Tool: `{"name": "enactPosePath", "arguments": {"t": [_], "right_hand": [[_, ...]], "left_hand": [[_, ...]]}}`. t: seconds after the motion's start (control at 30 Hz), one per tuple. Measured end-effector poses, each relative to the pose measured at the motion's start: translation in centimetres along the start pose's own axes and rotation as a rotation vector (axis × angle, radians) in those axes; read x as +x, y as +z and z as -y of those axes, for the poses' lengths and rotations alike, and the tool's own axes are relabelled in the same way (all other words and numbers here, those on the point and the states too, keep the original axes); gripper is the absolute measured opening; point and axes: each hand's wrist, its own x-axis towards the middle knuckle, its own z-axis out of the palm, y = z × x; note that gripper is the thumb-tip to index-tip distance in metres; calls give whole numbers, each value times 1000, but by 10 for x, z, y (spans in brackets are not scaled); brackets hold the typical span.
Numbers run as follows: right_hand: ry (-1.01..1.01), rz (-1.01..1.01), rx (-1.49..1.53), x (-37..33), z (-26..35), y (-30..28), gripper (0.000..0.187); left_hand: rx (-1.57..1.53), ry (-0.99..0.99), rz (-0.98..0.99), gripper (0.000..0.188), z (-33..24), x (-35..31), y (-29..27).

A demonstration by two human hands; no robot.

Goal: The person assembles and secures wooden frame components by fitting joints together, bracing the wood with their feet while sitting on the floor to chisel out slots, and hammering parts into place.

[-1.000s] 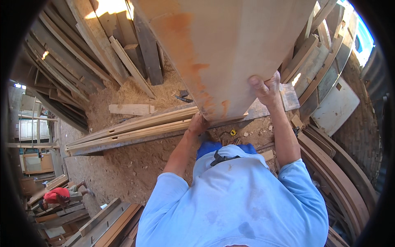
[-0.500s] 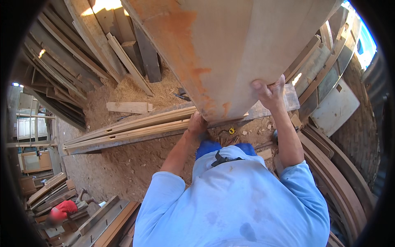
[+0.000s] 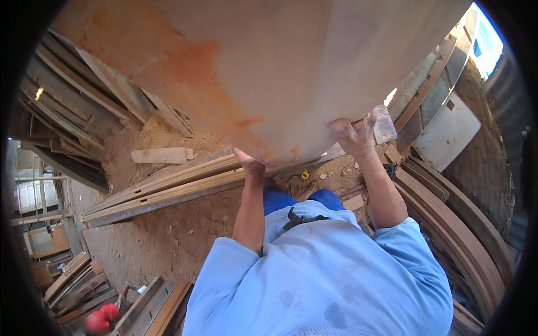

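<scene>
A wide pale wooden panel (image 3: 291,78) with orange-brown stains fills the upper middle, raised in front of me at a slant. My right hand (image 3: 354,134) grips its right side near the lower end, thumb against the face and the other fingers round the edge. At the lower left corner of the panel, my left hand (image 3: 250,162) is closed on the edge; most of its fingers are hidden. Just left of that hand, long light wooden strips (image 3: 168,186) lie side by side on a long low bench.
Sawdust and a short board (image 3: 159,155) lie beyond the bench. A yellow tape measure (image 3: 305,175) rests near my legs. Planks (image 3: 454,224) lean along the right, beside a pale square-cornered sheet (image 3: 448,137). Someone in red (image 3: 102,318) is among timber at lower left.
The panel has come up closer, covering more of the view, with its upper part spreading left. Both hands have shifted slightly left with it, still gripping.
</scene>
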Motion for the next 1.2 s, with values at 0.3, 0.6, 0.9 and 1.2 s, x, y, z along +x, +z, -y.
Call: {"name": "enactPosePath", "arguments": {"t": [0.3, 0.6, 0.9, 1.2], "right_hand": [[59, 24, 103, -3, 5, -8, 50], [60, -34, 22, -3, 3, -2, 55], [114, -37, 142, -1, 7, 0, 52], [466, 22, 496, -51, -10, 6, 58]], "left_hand": [[552, -501, 402, 44, -29, 4, -29], [1413, 115, 773, 36, -17, -32, -42], [1190, 300, 898, 44, -17, -20, -37], [1244, 245, 883, 51, -12, -24, -38]]}}
